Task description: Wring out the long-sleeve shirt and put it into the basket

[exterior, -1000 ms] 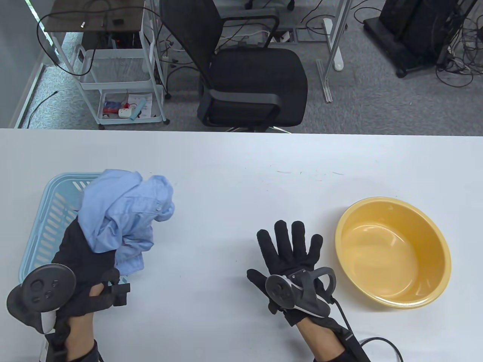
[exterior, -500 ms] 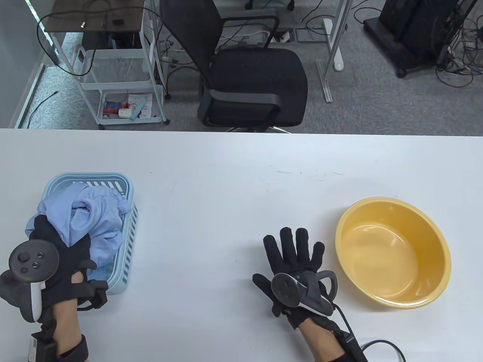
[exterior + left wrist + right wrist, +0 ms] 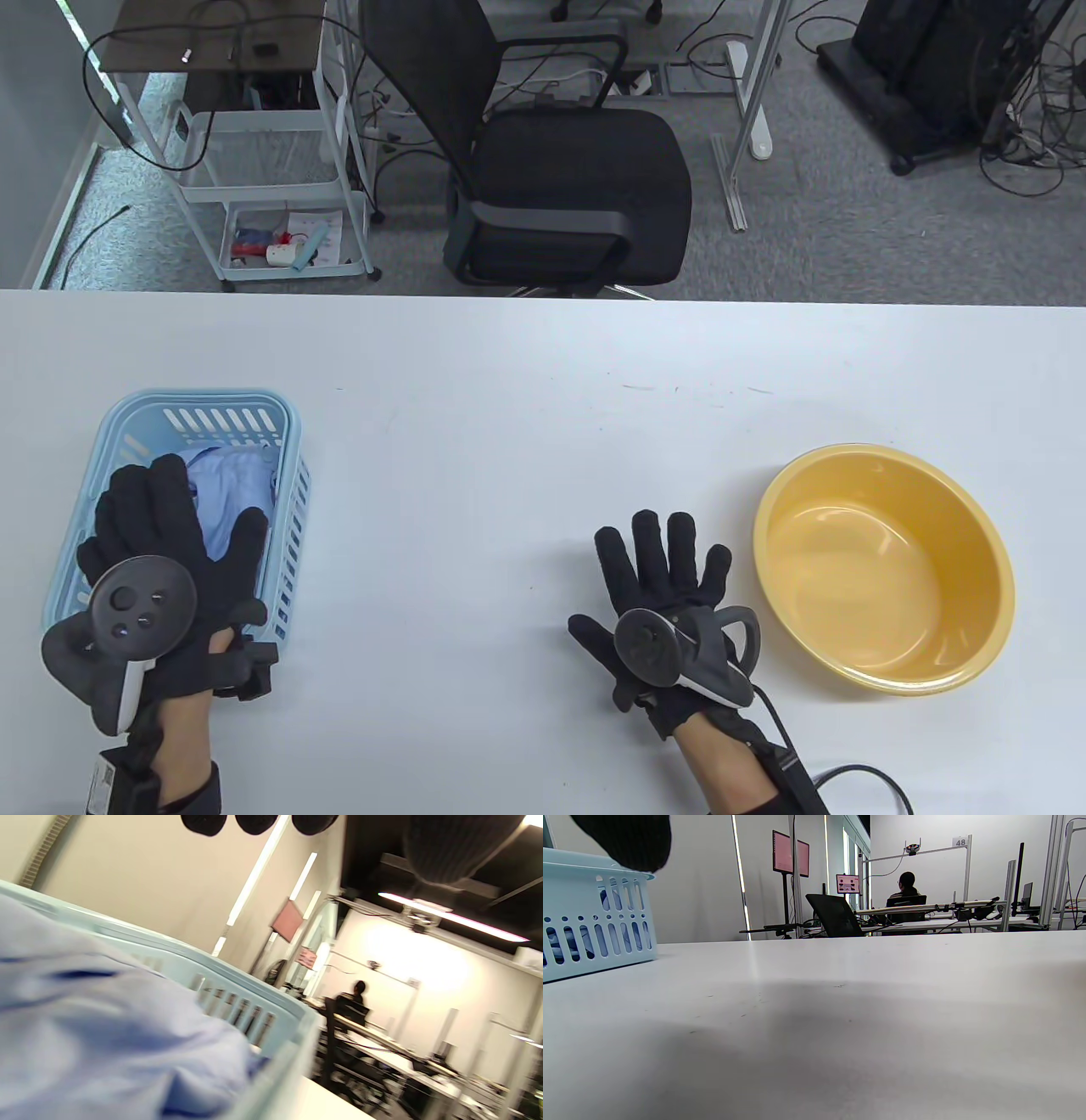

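The light blue long-sleeve shirt (image 3: 229, 492) lies bunched inside the pale blue slotted basket (image 3: 204, 403) at the table's left; it fills the lower left of the left wrist view as shirt (image 3: 106, 1043) behind the basket rim (image 3: 237, 980). My left hand (image 3: 174, 518) lies over the shirt with straight, spread fingers, pressing it down. My right hand (image 3: 666, 548) rests flat and spread on the bare table near the middle, holding nothing. The basket (image 3: 594, 925) shows at the left of the right wrist view.
A yellow basin (image 3: 882, 569) stands empty at the table's right, just right of my right hand. Beyond the table's far edge are a black office chair (image 3: 560, 170) and a white cart (image 3: 271, 170). A person sits far off at a desk (image 3: 905, 887).
My left hand carried the bunched shirt leftwards, lowered it into the basket, let go and now lies flat over it. The right hand barely shifted.
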`<state>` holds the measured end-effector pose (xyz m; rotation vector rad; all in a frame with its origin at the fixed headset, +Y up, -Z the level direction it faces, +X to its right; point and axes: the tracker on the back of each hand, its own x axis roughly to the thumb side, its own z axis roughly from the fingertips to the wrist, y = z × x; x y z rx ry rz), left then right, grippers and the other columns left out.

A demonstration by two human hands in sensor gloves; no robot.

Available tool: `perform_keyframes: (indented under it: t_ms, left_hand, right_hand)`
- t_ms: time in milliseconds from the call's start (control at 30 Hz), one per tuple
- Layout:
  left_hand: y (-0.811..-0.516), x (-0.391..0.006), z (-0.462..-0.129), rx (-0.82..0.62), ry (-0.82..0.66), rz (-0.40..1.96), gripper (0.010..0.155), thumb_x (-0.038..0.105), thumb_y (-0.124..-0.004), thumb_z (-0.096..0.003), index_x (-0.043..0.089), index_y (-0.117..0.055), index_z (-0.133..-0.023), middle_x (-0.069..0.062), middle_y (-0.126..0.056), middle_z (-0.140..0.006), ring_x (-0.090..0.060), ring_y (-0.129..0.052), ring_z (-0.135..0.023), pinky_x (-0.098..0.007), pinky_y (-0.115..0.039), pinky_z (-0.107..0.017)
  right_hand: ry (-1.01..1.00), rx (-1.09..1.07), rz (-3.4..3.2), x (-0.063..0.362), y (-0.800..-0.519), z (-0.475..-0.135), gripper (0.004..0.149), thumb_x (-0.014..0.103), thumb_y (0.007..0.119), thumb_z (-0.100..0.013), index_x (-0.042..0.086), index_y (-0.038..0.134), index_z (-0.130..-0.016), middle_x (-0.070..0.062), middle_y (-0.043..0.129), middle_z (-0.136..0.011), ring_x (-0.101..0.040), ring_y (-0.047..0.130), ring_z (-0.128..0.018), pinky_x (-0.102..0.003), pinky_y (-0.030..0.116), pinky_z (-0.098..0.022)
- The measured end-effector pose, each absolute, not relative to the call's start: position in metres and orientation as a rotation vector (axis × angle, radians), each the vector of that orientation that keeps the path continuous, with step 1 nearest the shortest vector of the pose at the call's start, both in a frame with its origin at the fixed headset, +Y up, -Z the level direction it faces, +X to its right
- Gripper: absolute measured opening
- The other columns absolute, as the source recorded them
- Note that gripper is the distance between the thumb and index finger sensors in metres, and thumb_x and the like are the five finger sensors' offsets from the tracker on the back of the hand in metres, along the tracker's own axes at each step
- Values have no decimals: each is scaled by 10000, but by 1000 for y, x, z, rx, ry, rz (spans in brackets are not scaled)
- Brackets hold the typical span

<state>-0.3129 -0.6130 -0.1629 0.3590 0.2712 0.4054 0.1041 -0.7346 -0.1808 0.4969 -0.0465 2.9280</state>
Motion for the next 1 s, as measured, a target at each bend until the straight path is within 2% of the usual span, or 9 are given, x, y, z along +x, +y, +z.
perform_keyframes:
  t_ms: [100, 300, 467, 600, 667, 700, 733, 800, 1000]
  left_hand:
    - [-617, -292, -166, 347, 169, 392, 913, 779, -703, -420, 303, -445, -1154, -68, -327, -1220, -447, -383, -1171, -739, -339, -759]
    - [-631, -241, -164, 315, -10, 308, 965, 883, -566, -385, 334, -400, -1161, -64, -239, -1223, -436, -252, -1172, -761, -258, -730]
    - [-670, -208, -156, 175, -66, 244, 997, 941, -453, -340, 383, -355, -1160, -33, -143, -1218, -408, -137, -1167, -770, -185, -713]
    - [-709, -196, -157, 53, -110, 217, 1002, 955, -421, -314, 413, -336, -1152, -18, -107, -1208, -401, -88, -1151, -775, -144, -691]
    - [-720, -195, -158, 16, -112, 220, 1011, 966, -414, -288, 456, -249, -1146, -10, -76, -1200, -398, -60, -1143, -782, -132, -678]
    - [-724, -194, -158, 3, -126, 229, 973, 919, -495, -319, 465, -245, -1143, -7, -75, -1200, -402, -53, -1138, -791, -127, -663]
    - [-728, -192, -157, -9, -142, 231, 1008, 965, -431, -285, 468, -251, -1143, -1, -72, -1200, -405, -44, -1134, -798, -120, -655]
    - [-732, -189, -158, -23, -149, 187, 1024, 998, -371, -263, 482, -258, -1140, 13, -65, -1197, -412, -33, -1127, -817, -132, -635]
    - [-728, -184, -155, 2, -173, 152, 1031, 1003, -378, -252, 486, -280, -1139, 23, -52, -1190, -436, -3, -1102, -851, -124, -579]
  right_hand:
    - [-25, 508, 2910, 102, -734, -181, 942, 730, 685, -525, 250, 150, -1133, -175, -5, -1144, -544, -22, -989, -849, 122, -579]
    - [-73, 501, 2901, 104, -730, -178, 946, 737, 677, -524, 246, 145, -1132, -177, -9, -1141, -555, -9, -987, -854, 132, -572]
    - [-24, 530, 2891, 97, -734, -178, 945, 738, 673, -526, 249, 138, -1132, -176, -20, -1138, -557, -17, -983, -857, 131, -569]
    - [-19, 548, 2911, 94, -737, -176, 932, 745, 671, -525, 266, 151, -1134, -173, -27, -1136, -564, -14, -981, -864, 137, -558]
    - [-18, 552, 2915, 93, -737, -175, 930, 751, 668, -524, 274, 152, -1133, -169, -36, -1134, -571, -13, -978, -872, 144, -549]
    - [-24, 554, 2917, 93, -738, -174, 927, 752, 668, -525, 276, 154, -1133, -167, -37, -1133, -576, -11, -976, -875, 146, -545]
    - [-32, 556, 2922, 92, -738, -174, 926, 752, 670, -522, 280, 157, -1132, -165, -37, -1133, -578, -9, -976, -877, 151, -544]
    - [-28, 564, 2944, 91, -740, -173, 927, 758, 663, -522, 283, 152, -1131, -167, -41, -1132, -587, -3, -974, -885, 166, -535]
    - [-21, 572, 2970, 89, -743, -172, 924, 760, 653, -522, 282, 146, -1129, -170, -44, -1129, -594, 18, -972, -888, 175, -532]
